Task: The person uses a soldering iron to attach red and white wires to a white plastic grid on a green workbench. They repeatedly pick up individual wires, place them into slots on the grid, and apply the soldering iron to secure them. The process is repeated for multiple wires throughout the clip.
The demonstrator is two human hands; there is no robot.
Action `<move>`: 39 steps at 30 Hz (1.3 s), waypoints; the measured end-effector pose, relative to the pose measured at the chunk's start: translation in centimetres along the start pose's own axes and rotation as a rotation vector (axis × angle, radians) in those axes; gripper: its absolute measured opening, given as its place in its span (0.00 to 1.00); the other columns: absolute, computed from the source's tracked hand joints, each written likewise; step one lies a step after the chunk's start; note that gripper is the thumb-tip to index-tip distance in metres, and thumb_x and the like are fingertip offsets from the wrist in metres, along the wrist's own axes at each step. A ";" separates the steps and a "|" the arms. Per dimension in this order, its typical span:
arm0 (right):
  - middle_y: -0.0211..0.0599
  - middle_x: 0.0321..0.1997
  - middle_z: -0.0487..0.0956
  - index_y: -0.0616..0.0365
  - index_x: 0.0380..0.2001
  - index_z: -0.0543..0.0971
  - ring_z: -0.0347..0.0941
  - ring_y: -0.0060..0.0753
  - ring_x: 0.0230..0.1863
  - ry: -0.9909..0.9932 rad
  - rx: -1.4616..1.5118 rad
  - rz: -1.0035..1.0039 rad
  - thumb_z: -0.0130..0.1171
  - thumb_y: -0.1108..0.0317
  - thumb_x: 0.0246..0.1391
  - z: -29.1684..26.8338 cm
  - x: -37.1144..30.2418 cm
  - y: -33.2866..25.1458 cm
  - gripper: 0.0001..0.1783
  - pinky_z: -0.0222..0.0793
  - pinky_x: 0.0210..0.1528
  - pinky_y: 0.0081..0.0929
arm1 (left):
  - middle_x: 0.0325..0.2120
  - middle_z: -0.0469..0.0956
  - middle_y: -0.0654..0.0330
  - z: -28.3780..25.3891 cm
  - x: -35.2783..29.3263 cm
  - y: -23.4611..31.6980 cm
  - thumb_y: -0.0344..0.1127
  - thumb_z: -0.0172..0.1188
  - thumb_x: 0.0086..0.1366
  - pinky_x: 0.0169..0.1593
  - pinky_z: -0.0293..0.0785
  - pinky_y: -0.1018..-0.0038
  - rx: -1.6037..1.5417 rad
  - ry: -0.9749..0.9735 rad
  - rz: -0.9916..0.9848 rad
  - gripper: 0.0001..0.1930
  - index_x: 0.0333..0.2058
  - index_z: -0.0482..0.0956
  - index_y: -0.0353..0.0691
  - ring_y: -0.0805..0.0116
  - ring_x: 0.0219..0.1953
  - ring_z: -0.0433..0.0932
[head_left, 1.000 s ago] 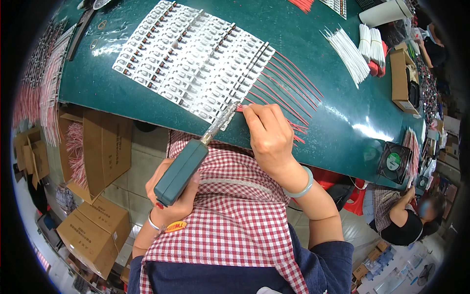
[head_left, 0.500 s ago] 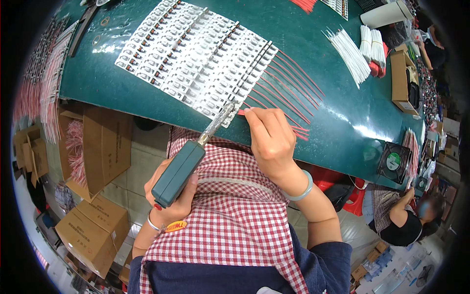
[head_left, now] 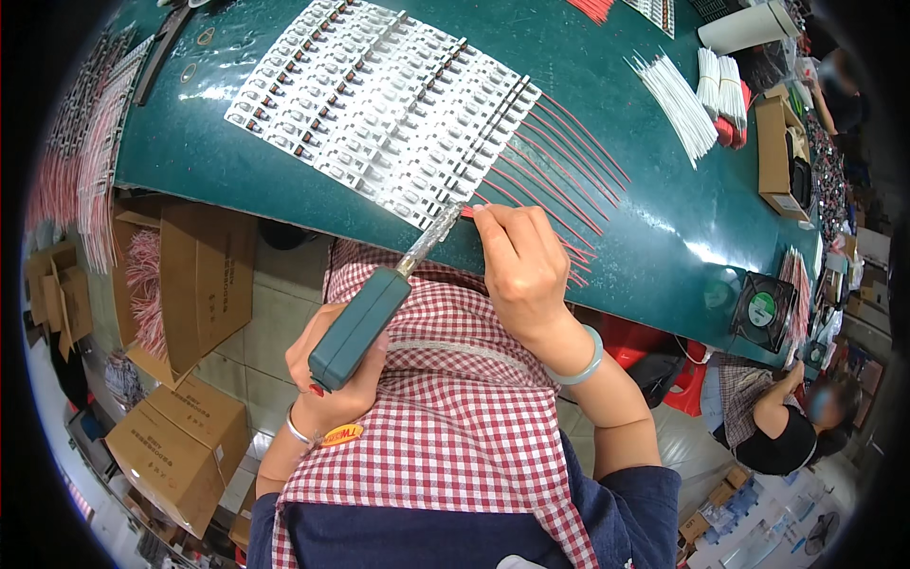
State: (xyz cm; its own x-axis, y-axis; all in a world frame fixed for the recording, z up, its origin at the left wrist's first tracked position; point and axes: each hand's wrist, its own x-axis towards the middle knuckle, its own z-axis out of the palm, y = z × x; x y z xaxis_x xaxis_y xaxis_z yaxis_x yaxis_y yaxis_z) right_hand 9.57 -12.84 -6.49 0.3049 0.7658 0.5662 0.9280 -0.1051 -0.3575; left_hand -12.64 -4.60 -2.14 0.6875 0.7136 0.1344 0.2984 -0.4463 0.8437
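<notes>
With the clock laid over the view, 12 at the far edge, a white panel (head_left: 379, 114) of many small component strips lies flat at 11 o'clock on a dark green table (head_left: 654, 256). A row of thin red wires (head_left: 569, 156) runs out from the panel's 4 o'clock side, fanned across the bare tabletop.

The person's left hand (head_left: 334, 379), at 8 o'clock, is wrapped around the casing of a dark green tool (head_left: 362, 327). The tool slants toward 1 o'clock, its metal tip at the panel's 5 o'clock corner; whether the tip touches the panel or a wire is too small to tell. The right hand (head_left: 526, 261), between 2 and 3 o'clock, has its thumb and fingertips pinched together on a red wire end (head_left: 468, 211), just beside the tool's tip.

At 2 o'clock a loose spread of white wires (head_left: 675, 109) lies well apart from the panel, with tied white bundles (head_left: 718, 85) near it. A white cylinder (head_left: 744, 28) lies beyond them. A small black fan (head_left: 762, 311) stands at 3 o'clock near the table's edge. At 9 o'clock an open cardboard box (head_left: 213, 284) holds a mass of pink wires (head_left: 145, 294); another person (head_left: 777, 431) is at 4 o'clock.
</notes>
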 end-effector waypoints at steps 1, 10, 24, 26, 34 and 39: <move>0.41 0.35 0.81 0.67 0.38 0.82 0.75 0.39 0.32 0.002 -0.002 -0.002 0.65 0.84 0.43 0.0 0.0 0.0 0.15 0.74 0.32 0.31 | 0.32 0.82 0.49 0.0 0.0 0.0 0.24 0.69 0.55 0.38 0.79 0.69 -0.004 0.006 -0.005 0.09 0.34 0.83 0.28 0.58 0.32 0.84; 0.40 0.35 0.80 0.67 0.39 0.82 0.75 0.39 0.32 -0.007 -0.027 0.007 0.65 0.84 0.43 0.1 0.0 -0.2 0.15 0.74 0.33 0.31 | 0.29 0.81 0.51 0.0 0.0 -0.1 0.23 0.69 0.53 0.34 0.78 0.70 0.014 0.011 0.006 0.08 0.33 0.83 0.29 0.58 0.29 0.82; 0.42 0.35 0.80 0.70 0.38 0.81 0.75 0.40 0.34 0.005 -0.031 -0.017 0.64 0.81 0.41 0.1 -0.2 0.0 0.16 0.74 0.33 0.31 | 0.35 0.83 0.46 -0.6 -1.0 -0.8 0.23 0.70 0.53 0.39 0.82 0.67 0.034 0.024 0.077 0.12 0.37 0.83 0.27 0.54 0.35 0.85; 0.44 0.36 0.79 0.71 0.38 0.81 0.75 0.40 0.35 0.015 -0.017 -0.040 0.63 0.79 0.41 0.0 -0.3 0.0 0.16 0.74 0.34 0.31 | 0.36 0.83 0.46 -0.7 -1.2 -1.0 0.23 0.70 0.53 0.39 0.82 0.67 0.034 0.026 0.078 0.12 0.38 0.83 0.27 0.54 0.36 0.85; 0.42 0.35 0.81 0.68 0.39 0.82 0.77 0.40 0.33 -0.008 0.039 -0.002 0.65 0.84 0.41 -0.3 -0.6 -0.8 0.17 0.74 0.33 0.32 | 0.34 0.83 0.47 -0.7 -1.4 -1.2 0.22 0.70 0.53 0.37 0.81 0.68 0.002 0.017 0.048 0.11 0.36 0.83 0.26 0.55 0.34 0.85; 0.42 0.37 0.79 0.70 0.38 0.81 0.75 0.39 0.35 -0.008 0.014 -0.055 0.64 0.78 0.42 -0.5 -0.5 -0.9 0.15 0.73 0.34 0.31 | 0.33 0.83 0.48 -0.7 -1.4 -1.0 0.22 0.70 0.52 0.37 0.80 0.68 0.014 0.028 0.047 0.11 0.35 0.83 0.27 0.56 0.33 0.85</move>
State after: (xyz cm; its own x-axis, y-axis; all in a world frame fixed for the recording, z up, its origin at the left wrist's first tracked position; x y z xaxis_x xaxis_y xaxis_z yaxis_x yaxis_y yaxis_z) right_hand 8.67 -13.46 -6.06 0.2516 0.7750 0.5797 0.9402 -0.0538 -0.3363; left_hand -14.37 -4.78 -2.78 0.6823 0.7064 0.1885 0.2752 -0.4870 0.8289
